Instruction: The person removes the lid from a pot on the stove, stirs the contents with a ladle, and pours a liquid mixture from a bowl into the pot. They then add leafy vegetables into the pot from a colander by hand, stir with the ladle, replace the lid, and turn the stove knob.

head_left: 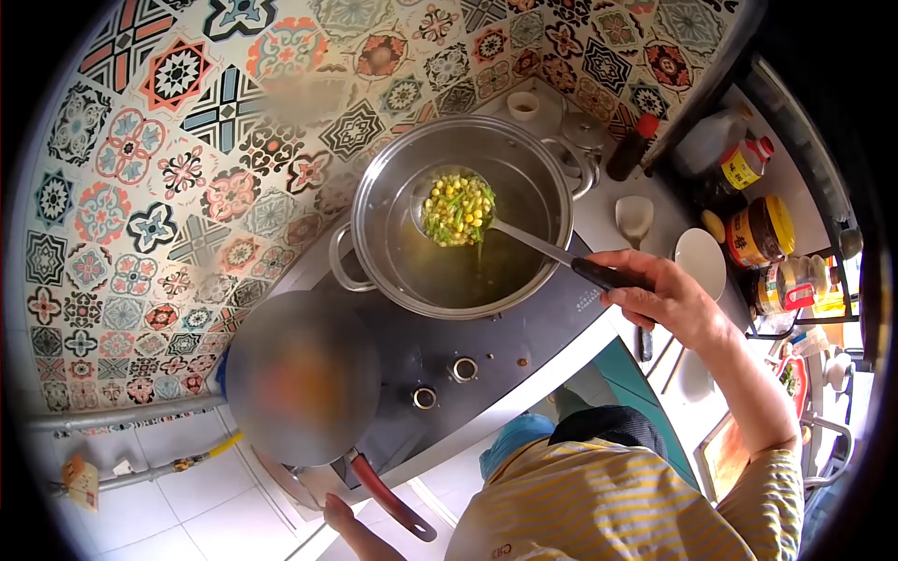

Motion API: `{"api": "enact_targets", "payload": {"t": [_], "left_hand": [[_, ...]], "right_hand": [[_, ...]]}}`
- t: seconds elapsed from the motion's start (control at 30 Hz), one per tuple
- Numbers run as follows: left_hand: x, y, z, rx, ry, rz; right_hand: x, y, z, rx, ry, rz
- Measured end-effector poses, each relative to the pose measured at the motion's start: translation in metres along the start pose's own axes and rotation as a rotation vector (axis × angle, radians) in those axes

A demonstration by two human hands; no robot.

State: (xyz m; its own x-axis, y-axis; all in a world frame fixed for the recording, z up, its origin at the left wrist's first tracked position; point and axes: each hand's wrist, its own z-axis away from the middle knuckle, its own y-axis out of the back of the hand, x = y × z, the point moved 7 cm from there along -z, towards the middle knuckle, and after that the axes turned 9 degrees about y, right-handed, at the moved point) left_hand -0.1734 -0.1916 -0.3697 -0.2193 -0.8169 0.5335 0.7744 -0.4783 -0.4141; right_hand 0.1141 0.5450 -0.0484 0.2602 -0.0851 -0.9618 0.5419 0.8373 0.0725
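Observation:
My right hand [655, 290] is wrapped around the black handle of a ladle [538, 245] that reaches over a large steel pot [374, 245]. The ladle's bowl is heaped with yellow corn kernels and green shreds [456, 209]. A thin stream runs down from it into the cloudy liquid in the pot. My left hand [341, 514] is low in the view, left of the red handle [393, 500] of a pan and apart from it. Beside its fingertips shows the curved rim of something pale; whether the hand holds it is unclear. The pan's inside [304, 374] is blurred, with an orange patch.
The pot stands on a dark hob [468, 341] with two knobs. Along the right are a white bowl [702, 262], a pale spatula [634, 217], a red-capped bottle [631, 150] and a rack of jars [760, 232]. A patterned tile wall [215, 168] rises behind; a pipe [122, 416] runs left.

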Motion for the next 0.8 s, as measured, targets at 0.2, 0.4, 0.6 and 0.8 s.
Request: {"api": "enact_targets", "payload": {"t": [0.2,0.4,0.6,0.8], "left_hand": [[0.002,-0.034,0.037,0.042,-0.139,-0.003],[0.008,-0.042,0.004,-0.153,-0.135,-0.132],[0.02,-0.043,-0.013,-0.419,-1.028,-1.14],[-0.016,0.0,-0.007,0.146,0.005,0.104]], "right_hand": [[0.003,0.0,-0.001,0.031,0.009,-0.005],[-0.002,-0.001,-0.006,0.042,-0.009,0.108],[-0.016,-0.005,-0.022,0.007,-0.016,0.266],[-0.018,-0.007,-0.034,0.059,0.38,0.552]]}}
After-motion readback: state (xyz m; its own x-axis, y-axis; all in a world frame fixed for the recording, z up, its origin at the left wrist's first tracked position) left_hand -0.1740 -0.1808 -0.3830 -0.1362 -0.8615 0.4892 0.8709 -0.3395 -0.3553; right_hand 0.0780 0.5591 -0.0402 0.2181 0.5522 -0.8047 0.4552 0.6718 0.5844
